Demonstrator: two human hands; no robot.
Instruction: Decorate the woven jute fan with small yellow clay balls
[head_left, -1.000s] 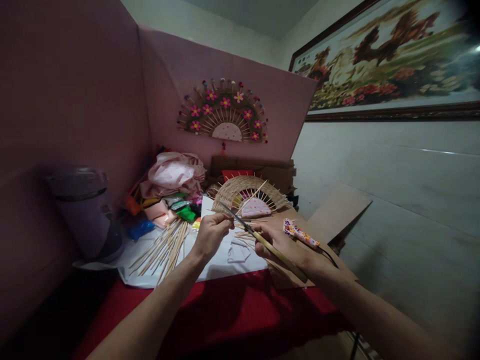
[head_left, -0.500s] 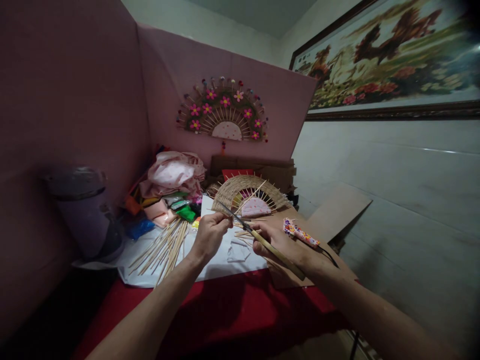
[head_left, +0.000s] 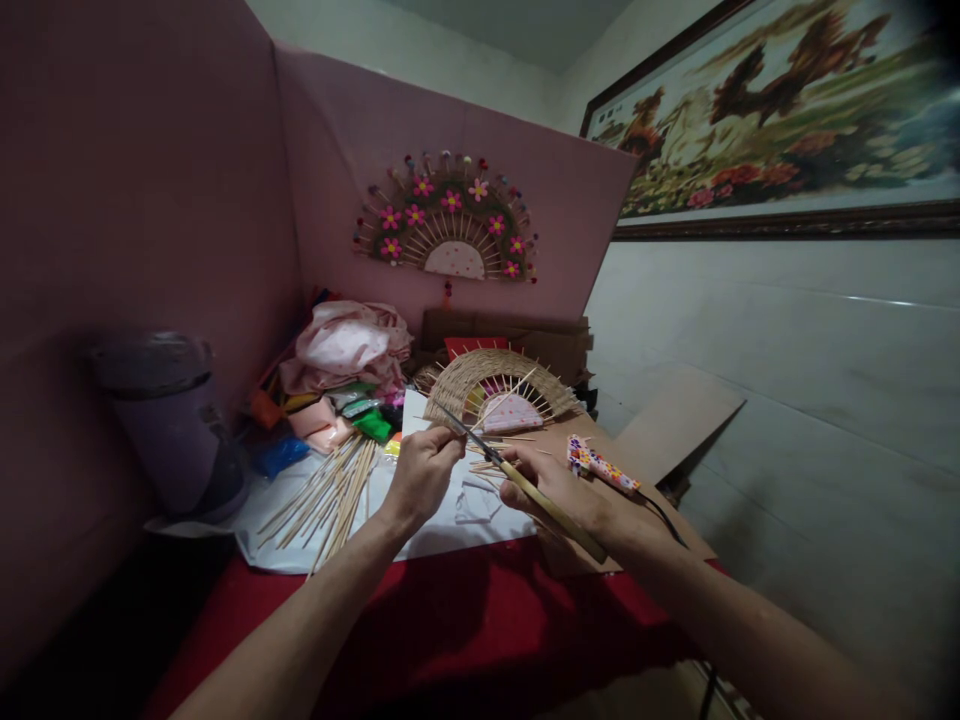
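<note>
My left hand (head_left: 430, 468) is closed in a pinch at the middle of the table, and whatever is between its fingertips is too small to make out. In my right hand (head_left: 559, 490) is a knife-like tool (head_left: 551, 508) with a pale wooden handle and a narrow dark metal blade. Its blade slants up to the left and crosses just by my left fingertips. Behind both hands stands a woven half-round fan (head_left: 469, 378) with thin sticks poking out and a pink dotted centre. Short stick pieces (head_left: 491, 468) lie beneath the blade on white paper.
Long wooden sticks (head_left: 330, 500) lie loose at left. Beyond them are coloured clay packets (head_left: 371, 425) and crumpled pink cloth (head_left: 349, 345). A purple container (head_left: 169, 430) stands far left. At right, a flower-patterned glue gun (head_left: 600, 465) rests on cardboard (head_left: 577, 560). A finished-looking flowered fan (head_left: 450, 215) hangs behind.
My right hand and the tool have shifted very slightly to the left. My left hand stays nearly in place, still pinched.
</note>
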